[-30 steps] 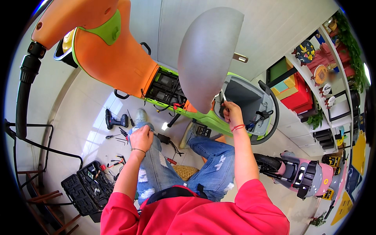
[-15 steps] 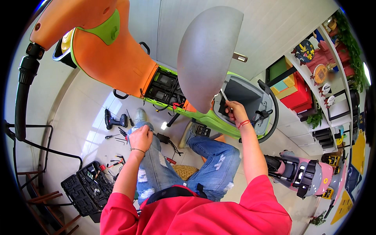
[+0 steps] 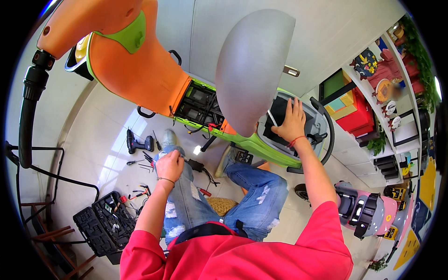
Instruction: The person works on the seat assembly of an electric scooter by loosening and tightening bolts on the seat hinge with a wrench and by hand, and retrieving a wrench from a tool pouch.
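Observation:
My right hand (image 3: 291, 122) reaches over the grey storage bin (image 3: 313, 116) of an orange and green electric scooter. Its fingers are stretched and apart, lying on a black flat piece (image 3: 279, 109) in the bin; the palm hides part of it. A thin pale rod (image 3: 271, 117) stands beside the thumb. Left of this, a big silver-grey curved panel (image 3: 254, 65) stands raised. My left hand (image 3: 169, 166) rests curled on my knee, with nothing visible in it. Near its far side lies the opened battery bay (image 3: 198, 103), with black wiring and a red connector.
On the floor at left lie a cordless drill (image 3: 136, 142), screwdrivers (image 3: 135, 162) and an open black tool case (image 3: 100, 224). A black adapter box (image 3: 196, 165) with a cable lies between my legs. A pink ride-on vehicle (image 3: 368, 210) and shelves (image 3: 401, 121) stand at right.
My right hand has moved forward and right across the bin, its fingers going from curled together to spread over the black piece. My left hand stays on the knee.

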Tool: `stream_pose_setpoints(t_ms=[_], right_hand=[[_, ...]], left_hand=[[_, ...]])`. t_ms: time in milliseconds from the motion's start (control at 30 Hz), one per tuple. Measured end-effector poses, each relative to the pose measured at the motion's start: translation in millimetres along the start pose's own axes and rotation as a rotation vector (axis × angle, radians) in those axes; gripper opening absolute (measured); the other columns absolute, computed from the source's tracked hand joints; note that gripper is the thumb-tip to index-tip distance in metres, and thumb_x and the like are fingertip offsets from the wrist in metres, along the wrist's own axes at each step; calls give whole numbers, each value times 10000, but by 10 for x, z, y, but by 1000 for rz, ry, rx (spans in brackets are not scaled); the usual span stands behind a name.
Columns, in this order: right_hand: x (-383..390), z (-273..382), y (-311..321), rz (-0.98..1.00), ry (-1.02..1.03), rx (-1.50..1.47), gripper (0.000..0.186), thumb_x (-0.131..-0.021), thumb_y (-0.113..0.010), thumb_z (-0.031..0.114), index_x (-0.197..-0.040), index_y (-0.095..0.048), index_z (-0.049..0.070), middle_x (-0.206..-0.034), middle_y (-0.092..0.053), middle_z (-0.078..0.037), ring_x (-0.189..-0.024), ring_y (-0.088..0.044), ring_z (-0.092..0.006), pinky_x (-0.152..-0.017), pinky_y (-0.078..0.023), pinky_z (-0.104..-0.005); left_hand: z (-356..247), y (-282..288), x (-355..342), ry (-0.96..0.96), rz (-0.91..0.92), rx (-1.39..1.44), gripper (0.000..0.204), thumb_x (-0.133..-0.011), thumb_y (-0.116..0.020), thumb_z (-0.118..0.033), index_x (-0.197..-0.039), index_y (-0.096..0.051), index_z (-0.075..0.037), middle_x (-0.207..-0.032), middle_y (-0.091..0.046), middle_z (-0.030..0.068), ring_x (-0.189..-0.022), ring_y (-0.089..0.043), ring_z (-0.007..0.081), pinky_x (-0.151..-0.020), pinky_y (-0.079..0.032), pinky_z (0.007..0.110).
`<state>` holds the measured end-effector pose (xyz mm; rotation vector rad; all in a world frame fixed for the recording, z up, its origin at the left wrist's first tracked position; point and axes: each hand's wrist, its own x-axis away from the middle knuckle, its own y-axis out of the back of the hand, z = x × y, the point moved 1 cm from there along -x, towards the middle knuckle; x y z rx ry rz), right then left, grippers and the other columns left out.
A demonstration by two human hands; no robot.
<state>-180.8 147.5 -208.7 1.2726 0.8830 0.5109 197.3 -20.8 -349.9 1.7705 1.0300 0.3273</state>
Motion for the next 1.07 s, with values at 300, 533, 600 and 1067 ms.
stream_pose_setpoints(t_ms=[300, 533, 600, 1067], right_hand=[[-407, 44, 9, 345, -54, 189, 1252, -557, -827, 370, -1532, -112, 43, -1574, -135, -248, -1470, -123, -393, -1158, -156, -562], [-887, -398, 76, 274, 155, 347, 734, -592, -790, 349, -1230, -561, 67, -1234, -578, -115, -1194, -526, -271, -984, -425, -433], [-1116, -300, 79, 341, 191, 371, 556, -607, -779, 349, -1088, -660, 97, -1129, -639, -98, -1101, -598, -259, -901, -491, -401], [-1438, -152, 117, 463, 422, 514, 446, -655, -792, 513, -904, -738, 147, -843, -724, -88, -831, -699, -280, -722, -549, -392]], left_hand=[[60, 20, 58, -27, -73, 21, 80, -796, -610, -173, -768, -589, -101, -687, -621, 95, -609, -614, 318, -545, -474, 436], [58, 59, 34, -31, -96, 61, 95, -786, -617, -162, -738, -568, -96, -669, -611, 91, -598, -604, 313, -542, -472, 428], [90, 75, 46, -24, -90, 49, 98, -784, -617, -161, -733, -565, -96, -668, -610, 90, -599, -605, 311, -541, -472, 426], [72, 45, 26, 30, -14, -11, 79, -790, -621, -177, -780, -605, -100, -706, -643, 101, -626, -621, 319, -561, -475, 438]])
